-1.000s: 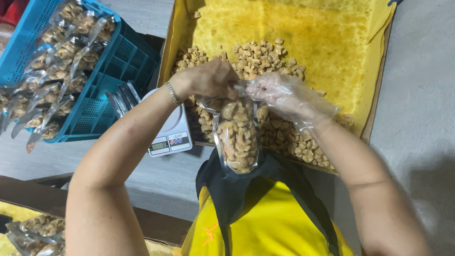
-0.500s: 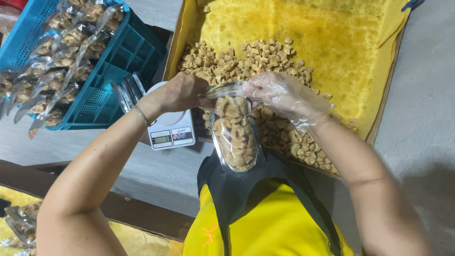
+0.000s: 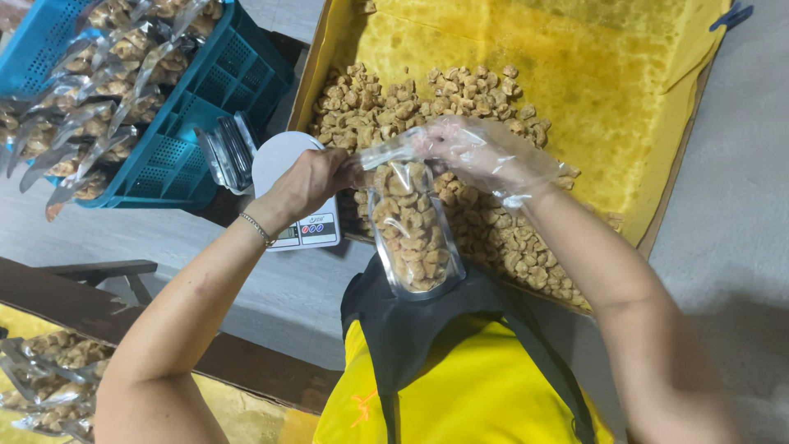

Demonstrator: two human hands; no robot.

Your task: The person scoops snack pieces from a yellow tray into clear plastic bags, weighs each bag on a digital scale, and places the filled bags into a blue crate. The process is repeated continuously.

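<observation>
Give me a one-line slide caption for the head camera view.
Both hands, left hand bare and right hand gloved, hold a clear pouch of snacks.

We see the left hand (image 3: pixel 308 182) has slid left along the top of the filled clear pouch (image 3: pixel 413 230), now over the white scale (image 3: pixel 289 189); the gloved right hand (image 3: pixel 477 152) moved little.

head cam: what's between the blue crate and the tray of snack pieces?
In the head view, a small white scale sits between the blue crate and the tray, with a stack of empty clear pouches at the crate's edge.
</observation>
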